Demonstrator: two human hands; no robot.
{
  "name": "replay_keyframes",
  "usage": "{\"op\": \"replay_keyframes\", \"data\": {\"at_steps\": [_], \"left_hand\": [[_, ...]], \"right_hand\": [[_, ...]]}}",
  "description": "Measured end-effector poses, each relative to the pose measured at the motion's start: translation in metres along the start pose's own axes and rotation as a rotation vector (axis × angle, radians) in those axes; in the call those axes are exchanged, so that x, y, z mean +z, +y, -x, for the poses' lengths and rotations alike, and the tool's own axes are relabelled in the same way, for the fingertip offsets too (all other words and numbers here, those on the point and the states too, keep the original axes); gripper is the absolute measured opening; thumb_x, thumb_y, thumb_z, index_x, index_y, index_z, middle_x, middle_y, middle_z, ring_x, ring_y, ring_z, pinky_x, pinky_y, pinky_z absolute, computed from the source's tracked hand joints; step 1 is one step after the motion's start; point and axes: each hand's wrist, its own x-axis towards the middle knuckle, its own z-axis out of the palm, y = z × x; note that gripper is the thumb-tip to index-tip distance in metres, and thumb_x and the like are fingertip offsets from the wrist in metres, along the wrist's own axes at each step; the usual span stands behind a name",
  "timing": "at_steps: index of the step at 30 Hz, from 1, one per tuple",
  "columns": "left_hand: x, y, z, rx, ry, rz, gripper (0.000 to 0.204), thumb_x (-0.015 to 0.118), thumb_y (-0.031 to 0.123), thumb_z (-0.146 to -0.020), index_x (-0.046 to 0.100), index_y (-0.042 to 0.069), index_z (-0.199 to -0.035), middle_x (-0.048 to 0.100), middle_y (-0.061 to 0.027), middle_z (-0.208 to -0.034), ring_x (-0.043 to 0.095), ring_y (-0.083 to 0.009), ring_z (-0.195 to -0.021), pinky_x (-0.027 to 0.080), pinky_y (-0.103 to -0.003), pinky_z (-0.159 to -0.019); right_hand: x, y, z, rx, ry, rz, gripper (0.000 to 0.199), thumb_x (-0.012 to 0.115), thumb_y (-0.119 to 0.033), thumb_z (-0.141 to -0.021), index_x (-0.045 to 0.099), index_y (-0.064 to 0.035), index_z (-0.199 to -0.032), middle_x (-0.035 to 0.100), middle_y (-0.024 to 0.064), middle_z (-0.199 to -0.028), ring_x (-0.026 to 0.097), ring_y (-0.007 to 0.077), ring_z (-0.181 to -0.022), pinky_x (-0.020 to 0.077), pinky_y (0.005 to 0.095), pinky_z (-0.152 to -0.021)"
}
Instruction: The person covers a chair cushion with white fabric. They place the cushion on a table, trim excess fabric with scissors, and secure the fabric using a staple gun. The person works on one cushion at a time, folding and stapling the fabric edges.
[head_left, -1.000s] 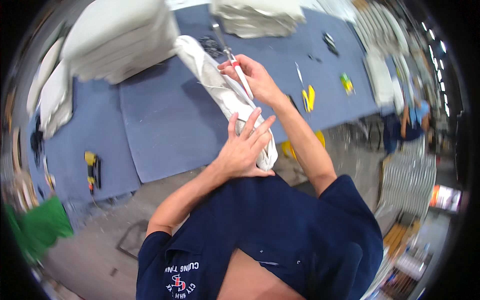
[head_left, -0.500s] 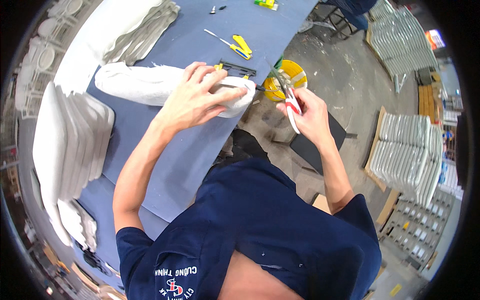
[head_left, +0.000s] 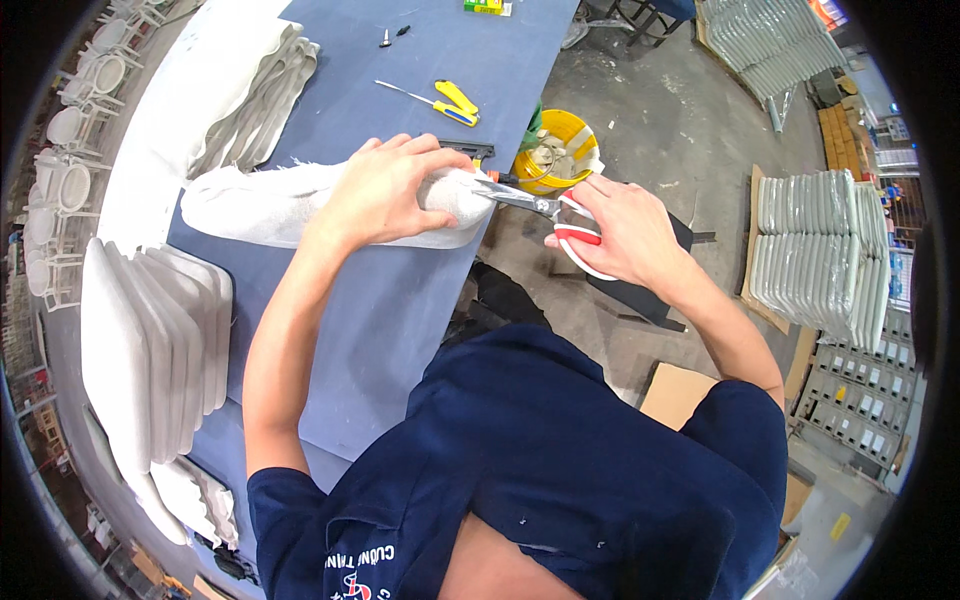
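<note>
A long cushion pad wrapped in off-white fabric [head_left: 270,205] lies across the blue table, its frayed fabric edge on the far side. My left hand [head_left: 395,190] grips its right end, fingers over the top and thumb on the near side. My right hand [head_left: 635,230] holds scissors [head_left: 578,232] with red and white handles. Their blades point left and touch the fabric at the pad's right end; whether they are closed on it I cannot tell. Just behind the pad lies a black tool [head_left: 480,150], partly hidden by my left hand.
A screwdriver [head_left: 455,112] and a yellow cutter [head_left: 457,96] lie farther up the blue table [head_left: 340,350]. Stacked white pads [head_left: 150,340] stand at left, with layered fabric [head_left: 265,95] behind. Beyond the right edge are a yellow bucket [head_left: 545,183] with scraps and a dark stool [head_left: 640,300].
The scissors have moved from above the bucket, pointing away, to the pad's right end, pointing left. My left hand's spread fingers have drawn in around that end. The view has shifted.
</note>
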Motion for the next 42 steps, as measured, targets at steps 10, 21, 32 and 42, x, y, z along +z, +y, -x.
{"op": "replay_keyframes", "data": {"at_steps": [10,21,32,42], "left_hand": [[0.0,0.003,0.006,-0.038,0.007,0.035,0.056,0.089,0.031,-0.072,0.073,0.021,-0.124,0.07,-0.0031,-0.115,0.067,-0.0275,-0.114,0.05,-0.043,-0.098],[0.003,0.0,0.005,-0.016,0.036,0.04,0.057,0.089,0.03,-0.068,0.073,0.022,-0.123,0.071,-0.0021,-0.114,0.068,-0.0263,-0.111,0.051,-0.042,-0.094],[0.006,-0.004,0.003,0.022,0.105,0.069,0.056,0.089,0.028,-0.068,0.075,0.022,-0.121,0.072,-0.003,-0.115,0.068,-0.027,-0.108,0.051,-0.041,-0.094],[0.003,-0.006,0.001,-0.003,0.069,0.09,0.056,0.089,0.029,-0.067,0.075,0.022,-0.121,0.071,-0.0028,-0.112,0.068,-0.0274,-0.107,0.051,-0.042,-0.094]], "right_hand": [[-0.015,0.003,-0.021,-0.119,-0.164,0.095,0.054,0.071,-0.056,-0.096,0.066,-0.0022,-0.103,0.067,0.015,-0.088,0.071,0.0344,-0.079,0.057,0.046,-0.07],[-0.03,-0.002,-0.034,-0.195,-0.262,0.185,0.057,0.065,-0.057,-0.099,0.063,0.0003,-0.1,0.067,0.0175,-0.086,0.071,0.036,-0.075,0.057,0.0457,-0.066],[-0.037,-0.006,-0.023,-0.059,-0.381,0.242,0.056,0.063,-0.055,-0.101,0.061,0.0012,-0.101,0.069,0.0193,-0.083,0.071,0.0375,-0.069,0.0567,0.0459,-0.063],[-0.037,-0.009,-0.027,-0.046,-0.369,0.2,0.038,0.073,-0.036,-0.091,0.065,0.0011,-0.092,0.072,0.02,-0.083,0.073,0.0385,-0.075,0.0594,0.0481,-0.069]]}}
